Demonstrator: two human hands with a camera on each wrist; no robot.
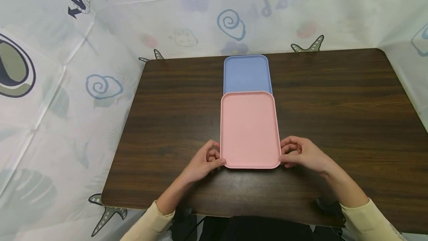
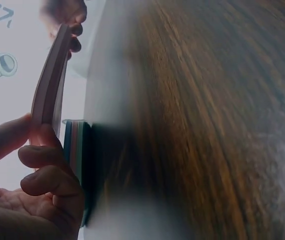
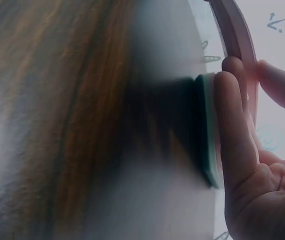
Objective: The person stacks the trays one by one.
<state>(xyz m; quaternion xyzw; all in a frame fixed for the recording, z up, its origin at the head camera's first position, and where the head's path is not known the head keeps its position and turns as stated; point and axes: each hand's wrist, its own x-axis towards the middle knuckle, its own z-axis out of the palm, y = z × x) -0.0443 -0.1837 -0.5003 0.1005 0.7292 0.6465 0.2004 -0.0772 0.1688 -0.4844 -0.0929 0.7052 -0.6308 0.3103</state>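
A pink rectangular tray (image 1: pixel 249 131) with rounded corners is held level by both hands. My left hand (image 1: pixel 202 163) pinches its near left corner between thumb and fingers. On the opposite side my right hand (image 1: pixel 305 154) pinches the near right corner. The wrist views show the tray's edge (image 2: pixel 49 82) raised off the table. Beyond it in the head view lies a blue tray (image 1: pixel 247 73), its near part covered by the pink one. From the side it appears as part of a stack of trays (image 2: pixel 77 150) with differently coloured rims, a green one (image 3: pixel 206 127) lowest.
The dark wood-grain table (image 1: pixel 341 114) spreads to both sides of the trays, with rounded corners and its near edge close to the person. A pale patterned cloth (image 1: pixel 160 21) hangs behind and at the sides.
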